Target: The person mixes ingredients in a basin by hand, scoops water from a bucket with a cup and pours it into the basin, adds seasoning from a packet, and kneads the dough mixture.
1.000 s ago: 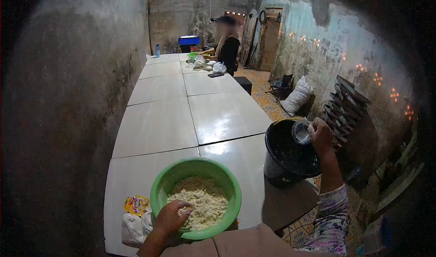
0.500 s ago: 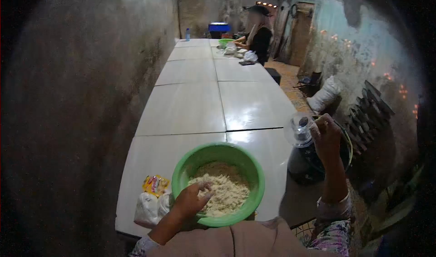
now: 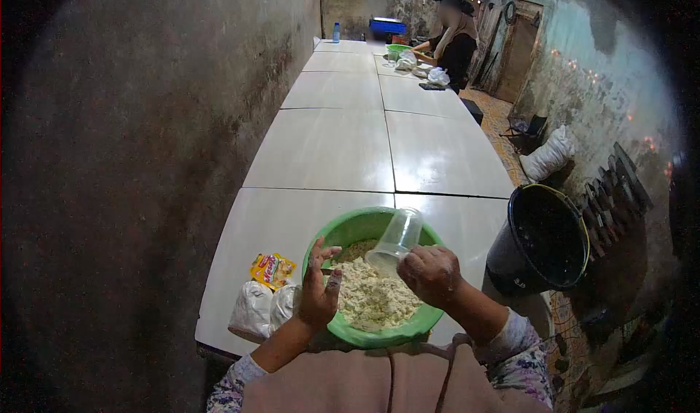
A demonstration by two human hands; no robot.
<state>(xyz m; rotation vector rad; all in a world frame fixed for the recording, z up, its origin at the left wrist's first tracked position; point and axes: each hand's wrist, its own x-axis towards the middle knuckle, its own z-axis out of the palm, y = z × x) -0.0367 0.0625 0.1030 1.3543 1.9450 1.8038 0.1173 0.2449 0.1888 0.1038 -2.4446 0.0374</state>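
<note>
A clear plastic cup [image 3: 398, 236] is gripped in my right hand [image 3: 432, 273], tilted over the green basin [image 3: 430, 318] with its mouth toward the crumbly flour mixture [image 3: 375, 296]. Whether liquid is running from the cup, I cannot make out. My left hand [image 3: 319, 289] hovers at the basin's left side, fingers spread and dusted with flour, holding nothing. Left of the basin lie a yellow sachet [image 3: 273, 270] and white plastic bags [image 3: 251, 309], the bags partly behind my left forearm.
A black bucket [image 3: 543, 241] stands right of the white table [image 3: 321, 150]. At the far end, another person [image 3: 456, 44] works at a green basin [image 3: 398, 49] near several bags. A white sack [image 3: 548, 154] leans by the right wall.
My right hand has brought the cup from over the bucket leftward to above the basin and tipped it. My left hand has lifted off the flour mixture, its fingers spreading. The view has shifted.
</note>
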